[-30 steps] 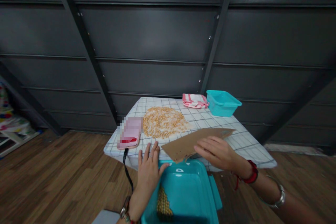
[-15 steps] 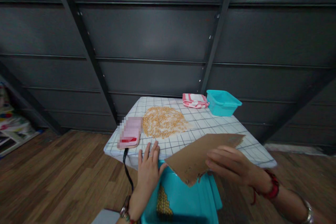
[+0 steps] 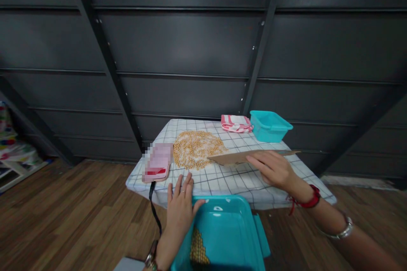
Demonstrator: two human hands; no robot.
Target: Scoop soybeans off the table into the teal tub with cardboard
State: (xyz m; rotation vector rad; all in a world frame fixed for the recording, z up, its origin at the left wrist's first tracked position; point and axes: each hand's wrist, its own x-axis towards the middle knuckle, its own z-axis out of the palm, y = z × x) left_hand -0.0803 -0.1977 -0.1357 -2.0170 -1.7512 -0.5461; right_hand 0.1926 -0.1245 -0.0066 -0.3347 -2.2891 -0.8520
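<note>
My right hand (image 3: 273, 170) grips a flat piece of brown cardboard (image 3: 232, 158), its left end at the edge of a spread of small round yellow grains (image 3: 195, 146), which look like soybeans, mixed with something white and fine. That spread lies on a checked white tablecloth (image 3: 203, 180). My left hand (image 3: 180, 203) rests with fingers spread at the table's front edge, thumb over the rim of a teal plastic bin (image 3: 229, 237). Inside the bin, at its left side, is a small heap of the same yellow grains (image 3: 198, 249).
A pink phone-like object (image 3: 158, 163), partly pixelated, lies at the table's left with a black strap (image 3: 154, 207) hanging down. At the back are a folded red-and-white cloth (image 3: 236, 123) and a smaller teal basket (image 3: 270, 126). A dark panelled wall (image 3: 181, 42) stands behind.
My right hand has carried the cardboard from above the bin forward to the grains, tilting it nearly edge-on. More of the bin's inside shows. My left hand stays about where it was.
</note>
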